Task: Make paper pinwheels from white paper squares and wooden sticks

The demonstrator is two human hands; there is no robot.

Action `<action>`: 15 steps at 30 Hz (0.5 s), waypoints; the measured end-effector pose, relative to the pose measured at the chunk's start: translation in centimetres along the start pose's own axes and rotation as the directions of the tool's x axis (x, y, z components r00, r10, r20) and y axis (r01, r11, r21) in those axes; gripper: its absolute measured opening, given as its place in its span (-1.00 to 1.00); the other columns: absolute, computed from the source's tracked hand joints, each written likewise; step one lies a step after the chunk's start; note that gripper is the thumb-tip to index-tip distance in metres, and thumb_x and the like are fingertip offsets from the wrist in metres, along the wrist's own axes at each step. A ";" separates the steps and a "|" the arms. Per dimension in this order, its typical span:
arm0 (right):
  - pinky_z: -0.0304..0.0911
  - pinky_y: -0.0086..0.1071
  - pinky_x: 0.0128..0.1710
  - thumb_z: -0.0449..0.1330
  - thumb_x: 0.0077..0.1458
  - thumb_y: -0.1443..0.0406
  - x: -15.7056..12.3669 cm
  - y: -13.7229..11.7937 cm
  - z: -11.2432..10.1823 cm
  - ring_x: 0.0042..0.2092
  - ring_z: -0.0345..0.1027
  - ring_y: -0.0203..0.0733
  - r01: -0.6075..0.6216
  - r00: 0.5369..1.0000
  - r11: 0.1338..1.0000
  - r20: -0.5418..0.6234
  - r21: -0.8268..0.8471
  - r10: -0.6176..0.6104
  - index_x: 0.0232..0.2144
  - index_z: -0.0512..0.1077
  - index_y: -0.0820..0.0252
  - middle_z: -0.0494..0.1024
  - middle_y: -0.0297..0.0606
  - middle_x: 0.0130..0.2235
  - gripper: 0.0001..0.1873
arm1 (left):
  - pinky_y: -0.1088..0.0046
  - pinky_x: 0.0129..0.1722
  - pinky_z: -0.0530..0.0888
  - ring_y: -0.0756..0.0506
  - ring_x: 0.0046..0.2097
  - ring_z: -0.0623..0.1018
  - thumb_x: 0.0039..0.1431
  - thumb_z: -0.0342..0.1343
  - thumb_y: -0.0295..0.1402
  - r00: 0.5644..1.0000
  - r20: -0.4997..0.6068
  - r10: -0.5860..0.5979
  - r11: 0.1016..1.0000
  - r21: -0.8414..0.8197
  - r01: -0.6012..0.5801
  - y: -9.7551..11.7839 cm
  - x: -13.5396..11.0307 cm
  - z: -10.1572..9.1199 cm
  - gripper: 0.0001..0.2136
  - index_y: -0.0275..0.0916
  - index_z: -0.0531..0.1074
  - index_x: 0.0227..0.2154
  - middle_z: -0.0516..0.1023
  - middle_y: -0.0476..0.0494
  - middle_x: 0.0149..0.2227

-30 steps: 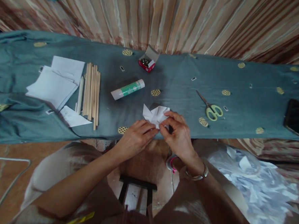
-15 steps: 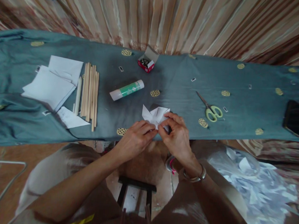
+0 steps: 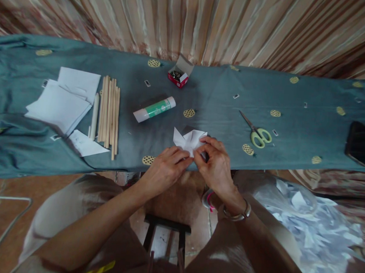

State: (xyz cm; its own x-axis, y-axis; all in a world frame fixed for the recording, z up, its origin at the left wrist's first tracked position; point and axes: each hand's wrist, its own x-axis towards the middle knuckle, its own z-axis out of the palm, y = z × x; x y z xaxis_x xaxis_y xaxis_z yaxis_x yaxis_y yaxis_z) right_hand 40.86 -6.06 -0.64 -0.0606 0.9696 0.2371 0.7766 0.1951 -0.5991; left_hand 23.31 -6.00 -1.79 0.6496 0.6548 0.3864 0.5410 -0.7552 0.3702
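Head camera: left hand [image 3: 165, 167] and right hand [image 3: 215, 163] pinched the paper [image 3: 191, 140], fingertips nearly closed, at the near edge of the desk [image 3: 216, 97].

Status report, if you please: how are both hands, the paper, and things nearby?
Left hand and right hand on folded white paper. Paper creased, at near edge of teal cloth. Glue stick and green-handled scissors lie clear of both hands.

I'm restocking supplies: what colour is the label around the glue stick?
The label is mostly green; it shows best in the current head view.
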 end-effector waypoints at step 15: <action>0.28 -0.06 0.07 0.20 0.06 0.38 0.2 0.5 -0.7 -0.01 0.43 -0.03 -0.030 0.997 0.995 0.078 0.090 0.023 -0.48 0.46 0.12 0.55 -0.13 -0.09 -0.90 | 0.29 -0.16 0.50 -0.13 -0.17 0.46 0.27 0.03 -0.49 1.000 -0.002 -0.006 1.000 0.002 0.006 0.0 -0.2 0.1 -0.83 -0.34 0.45 -0.12 0.54 -0.21 -0.22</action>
State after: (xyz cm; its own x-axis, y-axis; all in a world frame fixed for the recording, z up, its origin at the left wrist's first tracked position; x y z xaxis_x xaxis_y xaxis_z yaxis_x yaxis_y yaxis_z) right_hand 41.73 -5.91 -0.34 -0.0920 0.9823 0.1629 0.7182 0.1788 -0.6725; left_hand 23.25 -6.08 -1.97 0.6454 0.6592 0.3860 0.5460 -0.7515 0.3704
